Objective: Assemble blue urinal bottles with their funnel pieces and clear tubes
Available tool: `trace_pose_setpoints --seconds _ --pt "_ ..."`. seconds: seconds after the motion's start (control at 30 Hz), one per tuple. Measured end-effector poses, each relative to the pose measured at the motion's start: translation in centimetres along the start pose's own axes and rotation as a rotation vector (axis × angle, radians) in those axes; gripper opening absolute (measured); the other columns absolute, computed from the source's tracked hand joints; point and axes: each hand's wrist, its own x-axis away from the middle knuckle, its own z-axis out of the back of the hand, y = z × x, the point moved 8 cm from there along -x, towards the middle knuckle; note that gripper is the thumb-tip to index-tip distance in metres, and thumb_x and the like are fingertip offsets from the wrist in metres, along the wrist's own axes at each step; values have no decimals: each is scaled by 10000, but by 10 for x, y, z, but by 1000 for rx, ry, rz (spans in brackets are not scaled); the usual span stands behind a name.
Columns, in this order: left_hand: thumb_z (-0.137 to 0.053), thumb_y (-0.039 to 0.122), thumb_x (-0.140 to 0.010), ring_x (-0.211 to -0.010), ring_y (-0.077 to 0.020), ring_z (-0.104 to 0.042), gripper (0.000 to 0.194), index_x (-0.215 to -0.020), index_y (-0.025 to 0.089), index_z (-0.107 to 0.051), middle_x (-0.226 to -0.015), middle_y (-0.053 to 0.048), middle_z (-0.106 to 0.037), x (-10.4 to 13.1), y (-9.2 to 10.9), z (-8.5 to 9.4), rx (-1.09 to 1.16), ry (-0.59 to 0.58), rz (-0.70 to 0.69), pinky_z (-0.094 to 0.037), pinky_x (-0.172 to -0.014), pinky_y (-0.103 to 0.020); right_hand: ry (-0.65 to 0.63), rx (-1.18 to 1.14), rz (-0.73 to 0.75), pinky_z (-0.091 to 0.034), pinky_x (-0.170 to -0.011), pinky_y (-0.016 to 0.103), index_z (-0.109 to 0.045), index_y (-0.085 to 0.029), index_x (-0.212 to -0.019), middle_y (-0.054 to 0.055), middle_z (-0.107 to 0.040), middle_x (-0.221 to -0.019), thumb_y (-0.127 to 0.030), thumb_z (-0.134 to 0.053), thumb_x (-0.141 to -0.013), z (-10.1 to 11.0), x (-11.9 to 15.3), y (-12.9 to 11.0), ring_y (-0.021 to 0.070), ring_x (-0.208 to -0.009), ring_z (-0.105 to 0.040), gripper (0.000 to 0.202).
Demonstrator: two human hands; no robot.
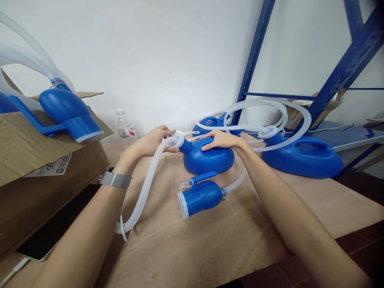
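Note:
On the wooden table a blue plastic urinal bottle (207,160) stands, its neck pointing left toward me. My left hand (159,142) has its fingers closed around the translucent white cap (177,140) at the neck. From that cap a translucent corrugated hose (147,184) curves down to the left. My right hand (220,141) grips the bottle from above, thumb on its near side; some fingers are hidden behind it. In front of the bottle lies a blue handled urinal head (204,196) with a white lid, a hose attached at its right end.
More blue bottles, one at right (303,160) and one behind (207,125), lie with coiled hoses (270,105). At left are a cardboard box (54,160) topped by another blue head (69,112), a phone (60,224) and a water bottle (126,128). A blue metal rack (255,52) stands behind.

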Motion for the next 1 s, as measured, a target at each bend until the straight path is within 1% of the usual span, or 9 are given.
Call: trace_pose_setpoints --seconds 0.13,0.27,0.37,0.47,0.63,0.77,0.87,0.9,1.0 --pt "-694 694 -801 -1116 -335 -657 839 -1455 172 -638 -1217 -135 -693 0 8 5 -16 26 -100 -498 -1007 -425 15 -9 -17 -555 -1059 420 -784 -308 -1280 14 -794 -1235 -639 -852 -703 1 1 -1 349 -1188 -706 668" --pt "-740 649 -801 -1135 -342 -677 774 -1429 203 -663 -1261 -112 -751 2 0 6 3 22 -43 -512 -964 -394 18 -36 -28 -551 -1062 437 -791 -306 -1268 24 -808 -1189 -625 -874 -675 1 2 0 365 -1186 -702 679" --pt "-776 638 -778 -1088 -330 -707 793 -1414 175 -672 -1247 -118 -773 2 -3 5 46 26 -13 -525 -937 -381 20 -38 -30 -559 -1050 434 -798 -308 -1255 21 -808 -1189 -634 -871 -670 1 2 0 364 -1176 -707 674" --pt "-805 597 -756 -1055 -329 -726 800 -1406 150 -675 -1227 -132 -780 -3 0 3 14 25 -13 -533 -941 -390 22 -31 -48 -565 -1039 426 -802 -318 -1244 12 -805 -1197 -633 -880 -657 2 0 2 362 -1164 -712 671" --pt "-849 472 -718 -1107 -350 -723 774 -1398 144 -678 -1261 -144 -771 -11 4 -2 -103 12 13 -527 -983 -401 21 -20 -45 -542 -1070 457 -791 -316 -1269 20 -801 -1207 -630 -890 -645 1 -1 0 384 -1191 -695 705" --pt "-792 447 -772 -1151 -339 -711 773 -1461 142 -623 -1314 -140 -750 -6 6 -2 -45 -26 -35 -527 -994 -391 63 11 -49 -521 -1090 481 -786 -311 -1277 35 -781 -1257 -657 -891 -619 5 0 1 406 -1234 -662 750" --pt "-713 394 -833 -1231 -323 -679 669 -1474 225 -617 -1404 -89 -710 1 7 1 37 -108 -61 -529 -1012 -384 31 3 -8 -502 -1108 464 -797 -292 -1242 33 -762 -1295 -755 -783 -707 2 -1 1 380 -1256 -646 708" --pt "-678 368 -856 -1238 -315 -675 624 -1463 234 -628 -1422 -81 -699 2 5 6 50 -97 -38 -530 -1019 -387 17 -24 9 -492 -1118 452 -807 -277 -1208 33 -762 -1293 -803 -700 -765 1 -2 0 365 -1257 -646 696" --pt "-549 304 -932 -1194 -294 -690 504 -1406 186 -674 -1358 -103 -732 3 3 28 47 108 75 -533 -1032 -404 7 -143 -3 -475 -1133 412 -820 -239 -1076 47 -782 -1233 -893 -374 -899 -2 -5 -3 328 -1241 -656 811"
